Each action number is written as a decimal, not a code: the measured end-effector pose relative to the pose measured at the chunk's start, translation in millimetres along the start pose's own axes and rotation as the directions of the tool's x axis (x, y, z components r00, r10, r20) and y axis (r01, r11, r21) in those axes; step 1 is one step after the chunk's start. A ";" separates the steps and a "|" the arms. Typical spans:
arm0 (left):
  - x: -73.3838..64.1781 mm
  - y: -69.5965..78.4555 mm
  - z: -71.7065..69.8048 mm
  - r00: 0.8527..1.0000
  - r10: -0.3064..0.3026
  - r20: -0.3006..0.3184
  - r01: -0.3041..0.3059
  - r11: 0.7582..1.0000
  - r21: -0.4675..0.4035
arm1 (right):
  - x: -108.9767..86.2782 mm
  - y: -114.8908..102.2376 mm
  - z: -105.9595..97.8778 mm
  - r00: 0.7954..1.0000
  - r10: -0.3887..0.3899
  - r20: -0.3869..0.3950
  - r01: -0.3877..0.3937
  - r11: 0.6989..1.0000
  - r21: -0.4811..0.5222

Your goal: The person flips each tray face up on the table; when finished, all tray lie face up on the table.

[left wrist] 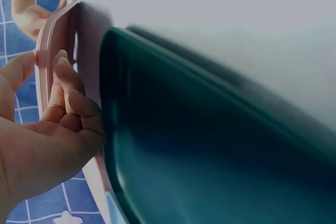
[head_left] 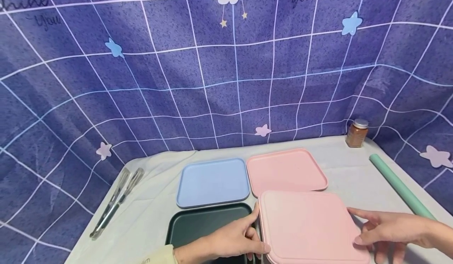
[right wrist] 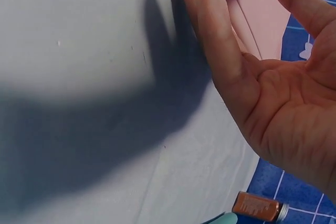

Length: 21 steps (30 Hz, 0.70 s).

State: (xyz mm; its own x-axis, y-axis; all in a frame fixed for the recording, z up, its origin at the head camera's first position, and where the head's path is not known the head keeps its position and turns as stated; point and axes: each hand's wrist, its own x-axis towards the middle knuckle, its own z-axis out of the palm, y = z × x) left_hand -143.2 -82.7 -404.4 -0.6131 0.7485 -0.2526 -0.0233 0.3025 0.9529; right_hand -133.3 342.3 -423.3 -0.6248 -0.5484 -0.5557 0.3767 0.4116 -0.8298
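My left hand (head_left: 235, 234) holds the left edge of a pale pink rectangular tray (head_left: 308, 224) in front of me. Its edge looks doubled in the left wrist view, where some of my fingers (left wrist: 86, 114) are curled beside it. From the opposite side my right hand (head_left: 393, 228) grips the right edge, its thumb higher up and its index finger lower. How far the fingers reach underneath is hidden. A dark green tray (head_left: 198, 226) lies partly behind my left hand. Farther back are a blue tray (head_left: 214, 183) and another pink tray (head_left: 283, 169).
Metal tongs (head_left: 116, 201) lie along the table's left side. A small brown jar (head_left: 357, 133) with a silvery cap stands at the back right. Near it runs a green rod or roll (head_left: 401, 185). A purple-blue gridded cloth (head_left: 219, 71) hangs around the white table.
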 end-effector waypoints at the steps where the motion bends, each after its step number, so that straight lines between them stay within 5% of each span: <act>1: 0.0 1.5 -0.4 1.000 0.004 -0.009 -0.004 1.000 0.005 | 0.3 1.1 0.7 1.000 -0.016 0.001 0.015 1.000 0.005; 9: -2.9 15.3 -4.3 0.999 0.003 -0.040 -0.001 1.000 0.029 | 2.1 3.4 5.9 0.997 -0.069 -0.031 0.068 0.997 -0.022; 21: -2.7 33.0 -2.7 0.992 -0.035 -0.121 0.038 0.999 0.022 | 5.2 -2.6 11.0 0.999 -0.047 -0.027 0.047 0.999 -0.024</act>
State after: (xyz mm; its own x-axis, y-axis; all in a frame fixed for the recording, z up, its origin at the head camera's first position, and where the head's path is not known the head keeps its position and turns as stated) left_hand -144.5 -76.3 -371.8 -0.7030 0.6605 -0.2638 -0.0291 0.3439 0.9386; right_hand -130.0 330.4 -424.6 -0.6601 -0.5475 -0.5143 0.3304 0.4032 -0.8534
